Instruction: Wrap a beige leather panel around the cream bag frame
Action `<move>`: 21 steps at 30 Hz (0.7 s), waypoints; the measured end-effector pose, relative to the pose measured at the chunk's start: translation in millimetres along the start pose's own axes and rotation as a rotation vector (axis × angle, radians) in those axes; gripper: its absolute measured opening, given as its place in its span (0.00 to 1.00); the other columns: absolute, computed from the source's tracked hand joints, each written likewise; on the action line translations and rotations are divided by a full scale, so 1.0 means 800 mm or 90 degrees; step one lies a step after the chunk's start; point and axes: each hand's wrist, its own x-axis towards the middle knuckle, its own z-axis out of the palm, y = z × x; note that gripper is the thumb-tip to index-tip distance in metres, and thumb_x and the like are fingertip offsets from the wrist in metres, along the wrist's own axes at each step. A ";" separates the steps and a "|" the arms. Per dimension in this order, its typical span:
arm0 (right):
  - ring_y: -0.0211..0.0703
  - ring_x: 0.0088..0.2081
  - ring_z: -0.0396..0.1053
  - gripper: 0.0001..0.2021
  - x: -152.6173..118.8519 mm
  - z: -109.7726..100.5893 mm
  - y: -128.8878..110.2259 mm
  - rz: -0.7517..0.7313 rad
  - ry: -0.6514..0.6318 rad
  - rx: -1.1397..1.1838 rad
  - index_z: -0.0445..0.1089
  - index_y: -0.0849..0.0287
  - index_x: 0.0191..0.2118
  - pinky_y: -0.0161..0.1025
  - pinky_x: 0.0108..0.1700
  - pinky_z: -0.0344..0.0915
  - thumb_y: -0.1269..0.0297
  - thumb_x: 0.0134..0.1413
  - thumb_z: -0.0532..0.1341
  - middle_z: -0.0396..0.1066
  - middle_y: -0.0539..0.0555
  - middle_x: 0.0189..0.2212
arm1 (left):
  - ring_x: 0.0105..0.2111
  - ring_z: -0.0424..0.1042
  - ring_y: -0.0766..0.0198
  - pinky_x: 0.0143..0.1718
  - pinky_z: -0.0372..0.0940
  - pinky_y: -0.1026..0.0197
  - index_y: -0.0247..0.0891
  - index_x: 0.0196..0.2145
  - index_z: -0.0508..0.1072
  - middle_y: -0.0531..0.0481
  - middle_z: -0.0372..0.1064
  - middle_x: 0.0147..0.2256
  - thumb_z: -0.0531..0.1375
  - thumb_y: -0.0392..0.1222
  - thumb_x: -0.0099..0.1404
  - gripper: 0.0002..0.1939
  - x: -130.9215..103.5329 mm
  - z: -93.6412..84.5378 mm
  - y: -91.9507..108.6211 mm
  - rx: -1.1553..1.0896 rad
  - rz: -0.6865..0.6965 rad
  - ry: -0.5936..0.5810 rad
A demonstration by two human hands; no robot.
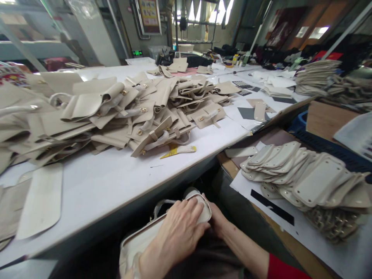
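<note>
A cream leather bag piece (139, 242) with a strap lies in my lap below the table's edge. My left hand (177, 232) presses flat on top of its rounded end. My right hand (217, 221) grips the same end from the right side, with fingers tucked under it. A red sleeve (283, 269) covers my right forearm. A big heap of cream leather bag parts (130, 112) with gold snaps lies on the white table (116, 182) ahead.
A yellow-handled tool (178, 151) lies in front of the heap. A flat cream panel (40, 201) sits at left. Overlapping rounded cream tabs (302, 174) are spread on a side bench at right. Stacks of pieces (316, 75) stand farther back.
</note>
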 end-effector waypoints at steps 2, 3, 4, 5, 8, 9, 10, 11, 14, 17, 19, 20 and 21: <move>0.47 0.38 0.70 0.32 -0.019 -0.013 -0.008 -0.033 0.041 -0.038 0.73 0.60 0.40 0.42 0.40 0.66 0.36 0.64 0.45 0.74 0.56 0.36 | 0.42 0.70 0.54 0.45 0.67 0.45 0.42 0.46 0.65 0.50 0.70 0.46 0.46 0.48 0.73 0.12 0.005 -0.007 -0.004 0.011 0.019 0.004; 0.46 0.38 0.70 0.30 -0.030 -0.018 -0.016 -0.068 0.058 -0.092 0.73 0.59 0.38 0.42 0.40 0.65 0.37 0.64 0.48 0.73 0.55 0.35 | 0.40 0.69 0.54 0.43 0.66 0.46 0.41 0.43 0.66 0.50 0.70 0.43 0.46 0.46 0.73 0.12 0.008 -0.009 -0.007 0.029 0.039 0.005; 0.45 0.38 0.69 0.27 -0.040 -0.023 -0.025 -0.105 0.066 -0.160 0.73 0.58 0.37 0.41 0.41 0.63 0.39 0.63 0.51 0.72 0.53 0.34 | 0.40 0.68 0.54 0.42 0.66 0.46 0.40 0.41 0.67 0.49 0.70 0.42 0.46 0.44 0.73 0.12 0.011 -0.010 -0.009 0.050 0.060 0.006; 0.44 0.38 0.68 0.24 -0.050 -0.025 -0.035 -0.139 0.070 -0.235 0.72 0.58 0.36 0.40 0.41 0.62 0.41 0.63 0.53 0.70 0.52 0.33 | 0.40 0.67 0.54 0.42 0.65 0.46 0.40 0.39 0.67 0.49 0.69 0.41 0.47 0.42 0.72 0.11 0.014 -0.011 -0.011 0.067 0.078 0.006; 0.41 0.33 0.65 0.21 -0.065 -0.023 -0.057 -0.184 0.078 -0.386 0.69 0.58 0.31 0.40 0.38 0.57 0.47 0.67 0.51 0.66 0.51 0.30 | 0.40 0.66 0.55 0.42 0.63 0.47 0.40 0.37 0.68 0.49 0.69 0.39 0.50 0.37 0.69 0.07 0.020 -0.013 -0.016 0.067 0.091 0.000; 0.40 0.32 0.64 0.22 -0.065 -0.021 -0.060 -0.192 0.093 -0.406 0.66 0.58 0.28 0.40 0.36 0.55 0.49 0.68 0.50 0.64 0.51 0.28 | 0.41 0.66 0.55 0.43 0.63 0.47 0.40 0.36 0.68 0.49 0.69 0.39 0.51 0.37 0.69 0.06 0.022 -0.014 -0.017 0.059 0.093 -0.003; 0.40 0.30 0.63 0.22 -0.062 -0.019 -0.060 -0.201 0.107 -0.419 0.63 0.58 0.26 0.41 0.35 0.54 0.51 0.68 0.48 0.63 0.51 0.27 | 0.41 0.65 0.55 0.44 0.63 0.47 0.40 0.36 0.68 0.49 0.69 0.39 0.51 0.37 0.68 0.06 0.024 -0.015 -0.018 0.052 0.094 -0.006; 0.39 0.29 0.61 0.23 -0.059 -0.017 -0.059 -0.209 0.119 -0.426 0.61 0.58 0.24 0.41 0.34 0.53 0.52 0.68 0.47 0.61 0.50 0.26 | 0.41 0.65 0.55 0.45 0.62 0.47 0.40 0.35 0.67 0.49 0.69 0.38 0.52 0.37 0.68 0.06 0.024 -0.015 -0.018 0.045 0.096 -0.008; 0.39 0.29 0.60 0.22 -0.047 -0.013 -0.048 -0.238 0.141 -0.448 0.57 0.57 0.23 0.42 0.34 0.51 0.54 0.69 0.45 0.60 0.51 0.25 | 0.42 0.65 0.56 0.46 0.62 0.47 0.40 0.35 0.67 0.49 0.68 0.39 0.53 0.37 0.67 0.04 0.023 -0.014 -0.020 0.025 0.092 -0.003; 0.40 0.29 0.60 0.20 -0.045 -0.008 -0.042 -0.265 0.156 -0.489 0.56 0.57 0.26 0.43 0.36 0.51 0.56 0.70 0.43 0.60 0.51 0.26 | 0.43 0.65 0.56 0.48 0.61 0.47 0.40 0.36 0.67 0.50 0.68 0.40 0.53 0.37 0.67 0.03 0.018 -0.010 -0.021 0.007 0.085 0.005; 0.40 0.30 0.60 0.20 -0.049 -0.005 -0.044 -0.273 0.159 -0.523 0.58 0.57 0.27 0.43 0.36 0.52 0.57 0.70 0.42 0.60 0.52 0.28 | 0.45 0.65 0.56 0.50 0.60 0.46 0.40 0.37 0.67 0.50 0.68 0.41 0.53 0.37 0.67 0.03 0.015 -0.009 -0.023 -0.005 0.082 0.007; 0.41 0.31 0.61 0.20 -0.052 -0.005 -0.047 -0.273 0.154 -0.534 0.59 0.57 0.29 0.43 0.37 0.53 0.57 0.70 0.42 0.61 0.52 0.29 | 0.45 0.65 0.55 0.51 0.60 0.46 0.40 0.37 0.67 0.49 0.68 0.42 0.53 0.37 0.68 0.04 0.014 -0.009 -0.023 -0.012 0.080 0.005; 0.41 0.31 0.61 0.20 -0.054 -0.005 -0.050 -0.270 0.145 -0.537 0.61 0.58 0.30 0.43 0.37 0.53 0.57 0.70 0.42 0.61 0.52 0.30 | 0.46 0.65 0.55 0.52 0.59 0.45 0.40 0.37 0.67 0.49 0.68 0.42 0.52 0.37 0.68 0.04 0.013 -0.009 -0.024 -0.020 0.077 0.001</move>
